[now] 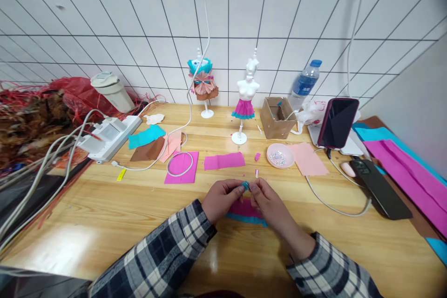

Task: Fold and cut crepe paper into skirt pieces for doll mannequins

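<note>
My left hand [223, 198] is closed, pinching a small teal piece [246, 186], perhaps folded paper or cloth. The fingertips of my right hand [267, 200] are pressed together at the right side of that same piece. Below both hands lies a magenta strip with a blue edge [247, 212], partly covered by them. Beyond my hands are a flat magenta strip [224, 161], a tiny magenta scrap [257, 156] and a pink dish [280, 155] of small shiny beads. A white mini dress form [247, 86] wears a magenta skirt with a teal hem.
Behind stand a second dressed form [203, 79], a cardboard box [277, 118] and a water bottle [306, 81]. A power strip [113, 137] with cables sits left. Phones [380, 188] [338, 123] and coloured sheets [412, 172] lie right. A white cable [190, 102] hangs down across the table.
</note>
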The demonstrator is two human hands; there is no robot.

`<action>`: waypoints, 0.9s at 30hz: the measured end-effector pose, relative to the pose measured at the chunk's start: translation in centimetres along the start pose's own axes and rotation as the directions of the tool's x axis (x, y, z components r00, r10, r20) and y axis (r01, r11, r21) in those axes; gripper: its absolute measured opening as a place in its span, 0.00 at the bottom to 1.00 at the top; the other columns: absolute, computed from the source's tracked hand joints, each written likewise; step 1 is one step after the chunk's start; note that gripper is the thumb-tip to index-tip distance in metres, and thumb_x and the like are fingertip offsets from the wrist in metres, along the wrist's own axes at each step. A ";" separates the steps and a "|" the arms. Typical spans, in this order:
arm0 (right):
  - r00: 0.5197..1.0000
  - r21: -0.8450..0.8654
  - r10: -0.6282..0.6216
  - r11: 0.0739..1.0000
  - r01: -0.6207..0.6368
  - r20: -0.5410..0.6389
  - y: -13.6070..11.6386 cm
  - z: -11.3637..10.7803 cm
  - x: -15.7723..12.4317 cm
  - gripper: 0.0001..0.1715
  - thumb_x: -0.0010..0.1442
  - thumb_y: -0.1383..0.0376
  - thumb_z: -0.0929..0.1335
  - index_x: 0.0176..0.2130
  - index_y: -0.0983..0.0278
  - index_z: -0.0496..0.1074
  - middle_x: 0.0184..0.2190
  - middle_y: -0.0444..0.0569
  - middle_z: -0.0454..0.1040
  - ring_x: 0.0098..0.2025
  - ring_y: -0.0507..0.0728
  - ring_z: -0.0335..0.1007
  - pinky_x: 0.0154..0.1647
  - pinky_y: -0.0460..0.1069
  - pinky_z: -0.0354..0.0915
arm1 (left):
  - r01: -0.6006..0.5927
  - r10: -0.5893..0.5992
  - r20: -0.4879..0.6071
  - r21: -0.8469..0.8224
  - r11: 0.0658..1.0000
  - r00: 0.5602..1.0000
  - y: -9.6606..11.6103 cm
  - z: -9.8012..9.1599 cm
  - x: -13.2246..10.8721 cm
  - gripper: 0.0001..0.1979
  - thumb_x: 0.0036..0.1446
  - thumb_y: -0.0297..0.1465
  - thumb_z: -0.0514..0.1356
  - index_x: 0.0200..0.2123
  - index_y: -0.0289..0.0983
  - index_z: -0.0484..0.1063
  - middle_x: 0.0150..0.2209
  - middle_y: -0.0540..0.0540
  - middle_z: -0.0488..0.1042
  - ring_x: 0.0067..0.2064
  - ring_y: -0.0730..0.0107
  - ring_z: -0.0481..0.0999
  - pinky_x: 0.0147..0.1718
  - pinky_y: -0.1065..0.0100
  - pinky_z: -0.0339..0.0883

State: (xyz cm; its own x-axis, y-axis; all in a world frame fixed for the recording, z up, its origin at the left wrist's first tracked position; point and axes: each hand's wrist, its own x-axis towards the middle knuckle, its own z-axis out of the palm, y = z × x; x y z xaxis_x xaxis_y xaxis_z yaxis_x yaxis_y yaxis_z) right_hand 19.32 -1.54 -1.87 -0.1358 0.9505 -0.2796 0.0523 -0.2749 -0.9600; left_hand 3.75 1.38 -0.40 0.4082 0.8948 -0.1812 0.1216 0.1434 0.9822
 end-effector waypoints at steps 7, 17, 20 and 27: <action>1.000 -0.104 -0.029 0.994 0.029 0.003 -0.9 -0.5 -0.1 0.24 0.60 0.42 0.59 0.30 0.59 0.56 0.19 0.37 0.56 0.19 0.51 0.52 0.20 0.46 0.50 | -0.011 0.010 -0.052 -0.016 1.000 0.999 -0.4 -0.3 0.0 0.20 0.56 0.44 0.58 0.38 0.33 0.78 0.19 0.52 0.66 0.22 0.76 0.61 0.23 0.73 0.55; 0.980 -0.754 -0.162 0.656 0.023 -0.111 -1.9 -9.4 -4.2 0.14 0.63 0.52 0.61 0.35 0.59 0.62 0.26 0.43 0.69 0.28 0.55 0.64 0.28 0.48 0.54 | -0.004 -0.003 -0.150 -0.044 0.999 0.989 0.6 -4.8 0.3 0.16 0.54 0.41 0.62 0.40 0.36 0.78 0.22 0.51 0.68 0.28 0.72 0.67 0.28 0.72 0.60; 0.970 -0.881 -0.219 0.473 0.015 -0.101 -0.4 -11.0 -4.9 0.11 0.62 0.55 0.64 0.35 0.60 0.65 0.31 0.46 0.72 0.33 0.57 0.67 0.30 0.49 0.56 | 0.117 -0.146 -0.067 -0.326 0.938 0.987 0.7 -5.0 0.1 0.17 0.53 0.41 0.63 0.41 0.35 0.75 0.19 0.54 0.63 0.22 0.78 0.60 0.22 0.75 0.55; 0.903 -0.929 -0.427 0.350 0.117 -0.048 -0.6 -9.9 -4.3 0.13 0.58 0.63 0.68 0.45 0.61 0.72 0.45 0.53 0.71 0.48 0.62 0.64 0.47 0.56 0.60 | 0.072 -0.122 -0.141 -0.316 0.946 0.982 1.9 -6.9 0.1 0.16 0.55 0.43 0.60 0.37 0.37 0.74 0.17 0.56 0.55 0.19 0.77 0.56 0.23 0.72 0.59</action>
State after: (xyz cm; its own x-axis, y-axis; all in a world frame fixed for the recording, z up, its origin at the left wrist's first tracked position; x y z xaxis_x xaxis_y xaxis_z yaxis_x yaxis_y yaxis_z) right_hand 29.68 -4.06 0.08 -0.0979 0.9825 0.1585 0.9219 0.1495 -0.3573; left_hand -2.24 4.63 1.79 0.2588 0.9211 -0.2909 -0.1412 0.3340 0.9319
